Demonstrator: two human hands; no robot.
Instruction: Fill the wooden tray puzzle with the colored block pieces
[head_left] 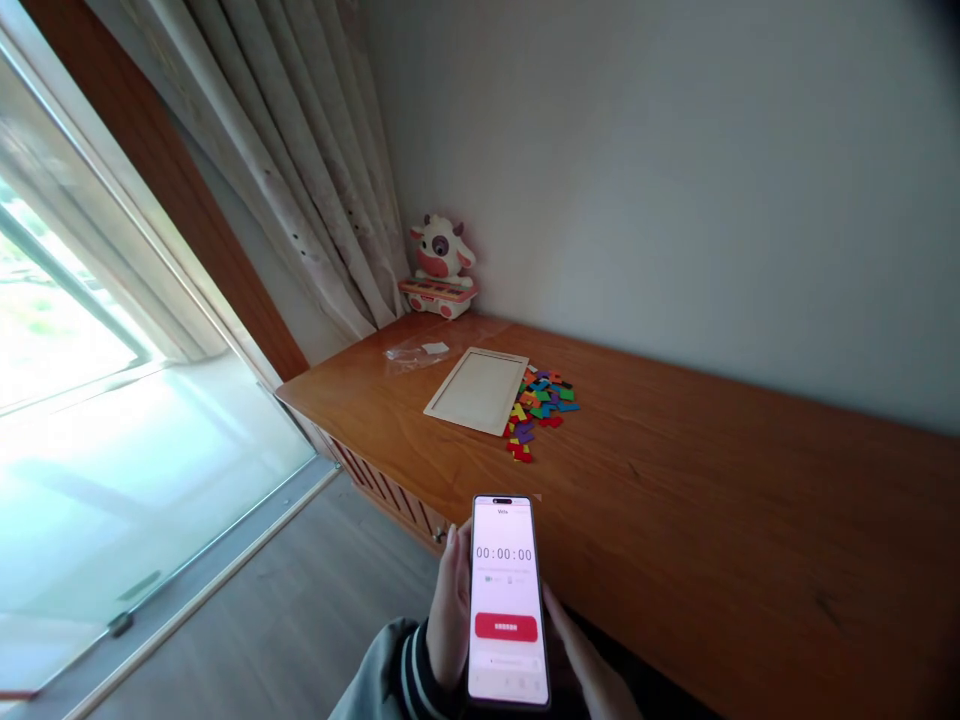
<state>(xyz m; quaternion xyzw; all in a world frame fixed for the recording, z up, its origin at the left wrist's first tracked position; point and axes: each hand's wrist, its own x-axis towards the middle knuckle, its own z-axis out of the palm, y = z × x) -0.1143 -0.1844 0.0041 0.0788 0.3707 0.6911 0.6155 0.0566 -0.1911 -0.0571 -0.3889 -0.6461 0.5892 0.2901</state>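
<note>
The left hand [448, 620] supports a phone [505, 590] along its left edge, below the near edge of the table [690, 480]; its grip is closed around the phone. The right hand [589, 665] is at the phone's right side, a finger pointing up towards its edge; whether this grip is apart or together cannot be determined. The phone is upright in orientation, its lit screen facing the wearer, showing 00:00:00 above a red button.

On the table, a shallow rectangular wooden tray [478, 390] lies flat with its raised rim uppermost. Against and beside its right edge is a loose heap of flat puzzle pieces [541, 397], observed in red, orange, yellow, green, blue and purple, some overlapping. Left of the tray, towards the rear, lies a clear plastic bag [409, 356] with a small white item [435, 348] at it. A cow-shaped toy keyboard [441, 268] stands in the far corner, near the curtain [300, 180] and the wall [637, 200].
</note>
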